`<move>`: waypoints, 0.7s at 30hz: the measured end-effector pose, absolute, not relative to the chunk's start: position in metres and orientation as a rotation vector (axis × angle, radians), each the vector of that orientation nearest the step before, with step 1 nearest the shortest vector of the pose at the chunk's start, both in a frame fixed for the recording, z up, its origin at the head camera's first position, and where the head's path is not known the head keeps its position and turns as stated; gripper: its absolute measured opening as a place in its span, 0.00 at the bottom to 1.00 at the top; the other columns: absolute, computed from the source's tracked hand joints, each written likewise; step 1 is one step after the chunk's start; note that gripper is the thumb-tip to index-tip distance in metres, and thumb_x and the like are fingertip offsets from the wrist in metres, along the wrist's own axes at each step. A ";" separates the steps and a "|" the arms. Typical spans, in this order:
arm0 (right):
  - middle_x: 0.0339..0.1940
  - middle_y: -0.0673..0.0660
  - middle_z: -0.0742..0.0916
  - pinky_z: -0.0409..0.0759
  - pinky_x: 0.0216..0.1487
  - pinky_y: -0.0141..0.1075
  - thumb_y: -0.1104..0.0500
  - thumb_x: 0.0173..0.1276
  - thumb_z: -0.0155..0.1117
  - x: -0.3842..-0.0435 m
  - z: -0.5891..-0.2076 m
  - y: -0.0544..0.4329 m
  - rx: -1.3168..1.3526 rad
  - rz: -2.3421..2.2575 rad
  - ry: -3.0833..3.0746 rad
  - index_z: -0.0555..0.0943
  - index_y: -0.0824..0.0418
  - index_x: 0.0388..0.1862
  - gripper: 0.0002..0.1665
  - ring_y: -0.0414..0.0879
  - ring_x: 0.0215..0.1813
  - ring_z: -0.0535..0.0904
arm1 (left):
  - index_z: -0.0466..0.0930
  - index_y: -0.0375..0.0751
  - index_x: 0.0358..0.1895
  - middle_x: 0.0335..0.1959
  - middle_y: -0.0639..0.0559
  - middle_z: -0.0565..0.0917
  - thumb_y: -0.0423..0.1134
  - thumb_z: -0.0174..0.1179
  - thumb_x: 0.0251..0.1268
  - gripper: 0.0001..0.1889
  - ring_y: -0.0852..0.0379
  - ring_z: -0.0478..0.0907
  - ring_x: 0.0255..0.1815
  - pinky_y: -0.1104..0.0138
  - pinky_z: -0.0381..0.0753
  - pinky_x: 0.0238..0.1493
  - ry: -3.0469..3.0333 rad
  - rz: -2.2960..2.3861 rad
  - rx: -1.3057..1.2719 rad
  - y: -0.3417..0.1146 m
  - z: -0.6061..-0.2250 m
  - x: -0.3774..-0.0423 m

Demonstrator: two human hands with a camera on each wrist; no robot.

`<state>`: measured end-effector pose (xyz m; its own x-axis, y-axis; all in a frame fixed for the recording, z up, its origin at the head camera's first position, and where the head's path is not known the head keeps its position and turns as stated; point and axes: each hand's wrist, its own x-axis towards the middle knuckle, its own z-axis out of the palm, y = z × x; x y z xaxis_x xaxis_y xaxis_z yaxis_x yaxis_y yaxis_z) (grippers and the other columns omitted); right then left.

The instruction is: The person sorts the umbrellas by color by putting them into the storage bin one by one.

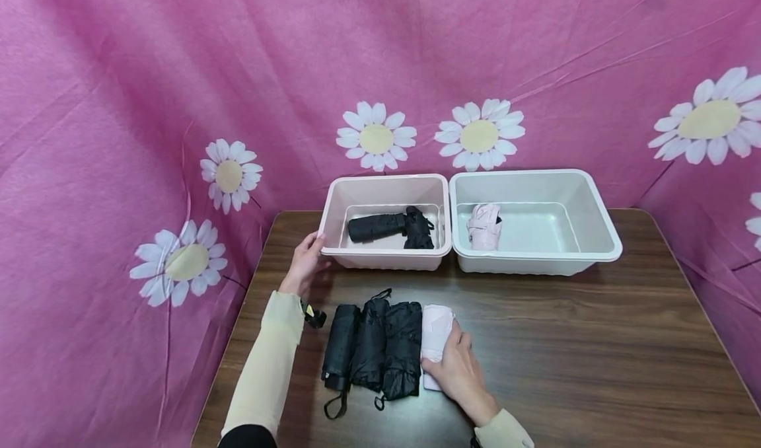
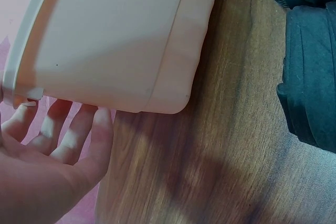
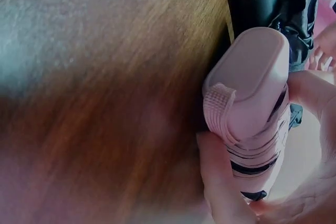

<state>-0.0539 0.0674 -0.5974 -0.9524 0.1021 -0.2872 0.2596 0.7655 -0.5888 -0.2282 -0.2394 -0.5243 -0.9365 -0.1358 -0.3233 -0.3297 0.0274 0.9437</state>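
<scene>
My left hand (image 1: 305,261) holds the front left corner of the pinkish-white plastic bin (image 1: 386,261). In the left wrist view its fingers (image 2: 73,132) curl up against the bin's side, under the rim. My right hand (image 1: 460,367) grips a pink folded umbrella (image 1: 436,332) on the table, thumb on one side and fingers on the other. In the right wrist view the umbrella's flat handle end (image 3: 257,61) and its short ribbed strap (image 3: 219,108) show. Left of it lie several black folded umbrellas (image 1: 402,349), side by side, the nearest right against the pink one.
Two black folded umbrellas (image 1: 376,227) lie inside the left bin. Beside it stands a white bin (image 1: 523,265) with a pink folded umbrella (image 1: 484,226) at its left end. Behind the wooden table (image 1: 594,342) hangs a pink cloth (image 1: 416,51) with daisies.
</scene>
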 end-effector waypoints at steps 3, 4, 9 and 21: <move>0.50 0.73 0.72 0.76 0.29 0.47 0.47 0.44 0.74 -0.055 -0.596 0.069 0.278 -0.953 2.714 0.49 0.69 0.74 0.65 0.57 0.34 0.76 | 0.66 0.44 0.68 0.64 0.35 0.70 0.47 0.48 0.76 0.23 0.58 0.73 0.44 0.48 0.76 0.57 2.141 2.042 -0.497 -0.239 -0.525 -0.228; 0.49 0.73 0.72 0.76 0.29 0.47 0.47 0.44 0.74 -0.055 -0.596 0.070 0.273 -0.950 2.710 0.50 0.69 0.73 0.64 0.57 0.34 0.76 | 0.66 0.44 0.68 0.64 0.35 0.70 0.47 0.48 0.76 0.23 0.58 0.73 0.44 0.49 0.76 0.57 2.145 2.040 -0.496 -0.239 -0.525 -0.228; 0.46 0.74 0.74 0.76 0.29 0.51 0.48 0.45 0.74 -0.059 -0.592 0.079 0.237 -0.900 2.727 0.57 0.75 0.68 0.59 0.59 0.32 0.76 | 0.66 0.43 0.68 0.62 0.35 0.70 0.47 0.48 0.76 0.23 0.58 0.73 0.43 0.53 0.79 0.52 2.138 2.046 -0.508 -0.238 -0.524 -0.228; 0.44 0.68 0.78 0.75 0.32 0.47 0.47 0.43 0.76 -0.067 -0.585 0.103 0.206 -0.910 2.630 0.63 0.71 0.63 0.54 0.56 0.36 0.77 | 0.63 0.39 0.70 0.62 0.34 0.67 0.44 0.47 0.76 0.24 0.56 0.71 0.45 0.58 0.79 0.46 2.076 2.051 -0.500 -0.238 -0.513 -0.226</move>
<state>-0.0666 0.1032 -0.5855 -0.9284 0.0229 -0.3708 0.2472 0.7833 -0.5704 -0.2261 -0.2379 -0.5132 -0.9272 -0.1099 -0.3581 -0.3594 -0.0087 0.9332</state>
